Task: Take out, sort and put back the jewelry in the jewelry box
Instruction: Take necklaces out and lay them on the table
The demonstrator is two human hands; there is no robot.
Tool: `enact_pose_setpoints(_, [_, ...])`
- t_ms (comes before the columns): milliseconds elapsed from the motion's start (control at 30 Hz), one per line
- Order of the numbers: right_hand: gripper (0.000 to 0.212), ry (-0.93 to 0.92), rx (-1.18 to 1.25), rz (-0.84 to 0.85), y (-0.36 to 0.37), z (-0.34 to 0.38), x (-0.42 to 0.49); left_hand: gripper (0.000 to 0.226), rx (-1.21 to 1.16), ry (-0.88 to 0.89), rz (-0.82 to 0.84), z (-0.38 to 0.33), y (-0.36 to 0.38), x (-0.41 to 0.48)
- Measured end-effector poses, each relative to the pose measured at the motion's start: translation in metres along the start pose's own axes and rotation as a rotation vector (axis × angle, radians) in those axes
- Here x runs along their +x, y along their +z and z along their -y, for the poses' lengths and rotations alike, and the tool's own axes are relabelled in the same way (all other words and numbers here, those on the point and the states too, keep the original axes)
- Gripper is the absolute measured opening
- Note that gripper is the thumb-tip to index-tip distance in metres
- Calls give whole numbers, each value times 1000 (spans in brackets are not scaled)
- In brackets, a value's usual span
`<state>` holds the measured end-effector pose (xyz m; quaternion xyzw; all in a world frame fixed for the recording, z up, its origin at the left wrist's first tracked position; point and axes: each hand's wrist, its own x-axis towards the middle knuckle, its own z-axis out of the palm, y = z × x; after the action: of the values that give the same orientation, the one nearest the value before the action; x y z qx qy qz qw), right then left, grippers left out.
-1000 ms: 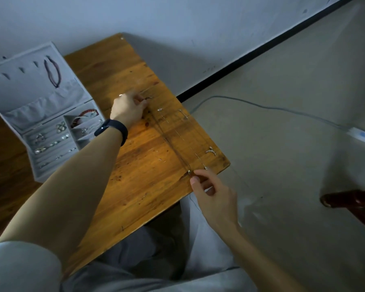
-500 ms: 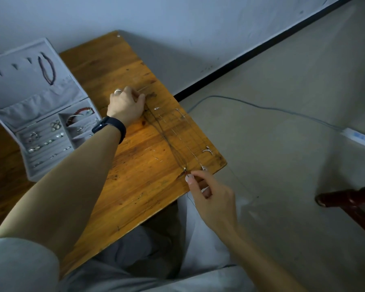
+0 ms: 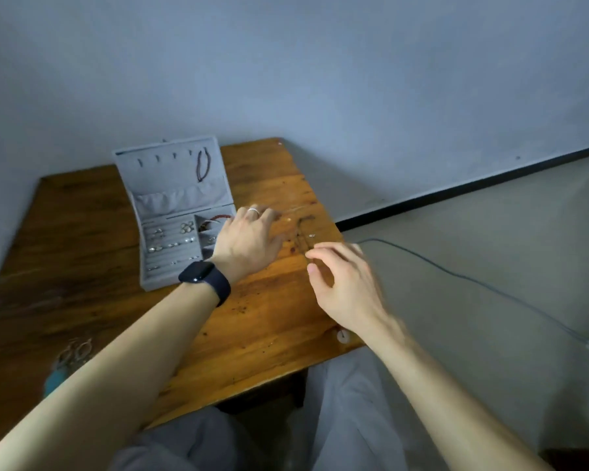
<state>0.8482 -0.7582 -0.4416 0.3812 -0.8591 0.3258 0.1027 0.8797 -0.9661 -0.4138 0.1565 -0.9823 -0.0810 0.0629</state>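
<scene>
Two hands over the table (image 3: pixel 82 232): my left hand (image 3: pixel 249 241) lies flat beside the open jewelry box (image 3: pixel 170 171), my right hand (image 3: pixel 349 287) hovers loosely spread near the dark necklace (image 3: pixel 301 229).

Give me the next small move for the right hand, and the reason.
Probably pinch the near end of the dark chain with the right hand and lift it toward the jewelry box. The chain lies loose on the table, the hand's thumb and forefinger are right beside it, and the open lid has free hooks.
</scene>
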Motion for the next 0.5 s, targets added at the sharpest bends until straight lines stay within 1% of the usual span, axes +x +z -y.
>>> enact_pose_setpoints(167, [29,-88,-67,128,16,24,57,51,29,-69,-58,30,-22,-28])
enact_pose_setpoints(300, [30,-163,-96,170,26,49,96,51,44,-155,-111,64,-37,-36])
enact_pose_setpoints(500, [33,-228,-115,210,46,67,150,50,77,-242,-128,107,-56,-24])
